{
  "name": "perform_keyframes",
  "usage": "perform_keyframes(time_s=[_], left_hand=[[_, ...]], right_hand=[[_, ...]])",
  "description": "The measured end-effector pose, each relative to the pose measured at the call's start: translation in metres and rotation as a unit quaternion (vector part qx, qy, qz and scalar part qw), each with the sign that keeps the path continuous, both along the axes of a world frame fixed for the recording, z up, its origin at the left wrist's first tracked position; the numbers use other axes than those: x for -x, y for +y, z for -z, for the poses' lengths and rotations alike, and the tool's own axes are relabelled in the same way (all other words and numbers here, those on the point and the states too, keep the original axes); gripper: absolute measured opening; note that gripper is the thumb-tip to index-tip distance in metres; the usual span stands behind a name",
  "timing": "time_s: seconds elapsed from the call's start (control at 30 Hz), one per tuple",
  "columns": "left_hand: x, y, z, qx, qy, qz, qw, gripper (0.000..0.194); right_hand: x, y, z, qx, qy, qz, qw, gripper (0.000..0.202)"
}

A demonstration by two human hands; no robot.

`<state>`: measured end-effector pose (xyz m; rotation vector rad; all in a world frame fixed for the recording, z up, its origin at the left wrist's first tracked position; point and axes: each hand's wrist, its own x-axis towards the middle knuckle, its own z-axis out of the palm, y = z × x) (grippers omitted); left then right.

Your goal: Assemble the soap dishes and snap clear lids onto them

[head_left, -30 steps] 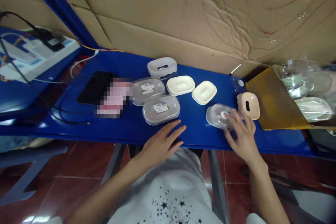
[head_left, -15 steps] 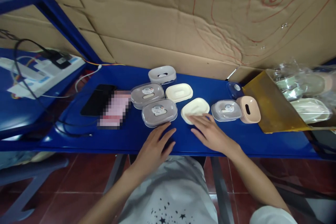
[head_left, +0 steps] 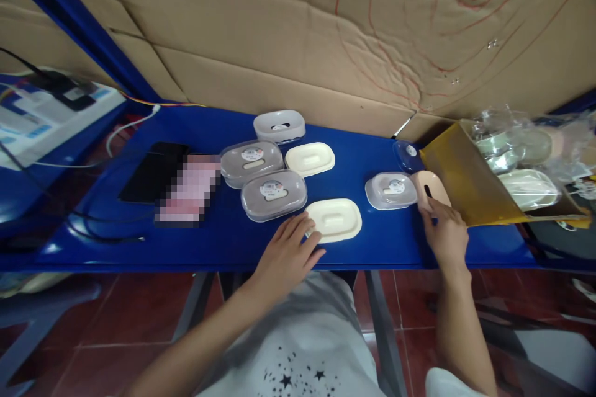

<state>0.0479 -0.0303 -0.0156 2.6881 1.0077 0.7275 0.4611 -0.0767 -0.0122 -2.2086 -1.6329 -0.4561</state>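
My left hand [head_left: 292, 247] rests at the near edge of the table with its fingers spread. Its fingertips touch the left end of a cream oval tray [head_left: 339, 220] that has a raised middle. To the right, my right hand [head_left: 444, 232] has its fingers on the near side of a peach soap dish [head_left: 428, 185] with a dark slot; part of the dish is hidden. Beside that dish lies a grey soap dish [head_left: 391, 192] with a clear lid and label. Two more lidded grey soap dishes [head_left: 274, 196] [head_left: 251, 164] lie left of the cream tray.
Behind stand a pale grey soap dish [head_left: 279, 125] and a second cream tray [head_left: 310, 160]. A clear lid [head_left: 407, 155] lies near the open carton [head_left: 454, 167], which holds bagged dishes. At left are a black phone-like object [head_left: 151, 173], cables and a power strip [head_left: 93, 115].
My right hand has left the cream tray and moved right to the peach soap dish. The tray now lies nearer the table's front edge, with my left hand's fingertips at its end.
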Motion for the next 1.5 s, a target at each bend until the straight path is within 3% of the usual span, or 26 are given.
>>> perform_keyframes(time_s=[0.1, 0.17, 0.23, 0.33, 0.43, 0.53, 0.8, 0.9, 1.0, 1.13, 1.27, 1.37, 1.5], left_hand=[[0.015, -0.001, 0.002, 0.028, -0.041, 0.015, 0.999, 0.005], [0.024, -0.002, 0.004, 0.056, -0.074, 0.015, 0.996, 0.011], [0.031, -0.002, 0.005, 0.084, -0.097, -0.003, 0.992, 0.027], [0.036, -0.001, 0.006, 0.113, -0.117, -0.029, 0.986, 0.053], [0.036, 0.002, 0.007, 0.135, -0.129, -0.031, 0.982, 0.07], [0.036, 0.003, 0.009, 0.149, -0.129, -0.022, 0.98, 0.075], [0.035, 0.0, 0.012, 0.072, -0.119, -0.01, 0.99, 0.033], [0.035, 0.0, 0.013, 0.062, -0.11, 0.013, 0.992, 0.03], [0.035, 0.0, 0.013, 0.068, -0.109, 0.01, 0.992, 0.03], [0.034, 0.0, 0.014, 0.068, -0.107, 0.005, 0.992, 0.03], [0.035, -0.001, 0.013, 0.077, -0.111, 0.006, 0.991, 0.032], [0.037, -0.001, 0.011, 0.12, -0.114, 0.0, 0.986, 0.051], [0.039, -0.002, 0.009, 0.172, -0.138, -0.025, 0.975, 0.079]], right_hand=[[0.017, -0.015, -0.008, -0.116, 0.05, 0.0, 0.992, 0.042], [0.042, -0.025, -0.018, -0.149, 0.073, -0.07, 0.984, 0.039], [0.073, -0.03, -0.025, -0.094, 0.1, -0.216, 0.967, 0.045], [0.114, -0.027, -0.026, 0.033, 0.144, -0.393, 0.908, 0.057], [0.138, -0.014, -0.021, 0.078, 0.155, -0.445, 0.879, 0.061], [0.148, -0.003, -0.02, 0.094, 0.128, -0.476, 0.865, 0.064], [0.154, -0.006, -0.026, 0.108, 0.057, -0.507, 0.853, 0.064], [0.151, 0.002, -0.031, 0.126, 0.076, -0.511, 0.847, 0.059], [0.15, 0.039, -0.034, 0.126, 0.111, -0.482, 0.86, 0.054], [0.162, 0.113, -0.027, 0.103, 0.032, -0.409, 0.906, 0.055], [0.175, 0.154, -0.022, 0.115, -0.016, -0.401, 0.909, 0.041], [0.17, 0.14, -0.031, 0.105, -0.018, -0.393, 0.913, 0.031], [0.153, 0.079, -0.05, 0.054, 0.048, -0.406, 0.911, 0.026]])
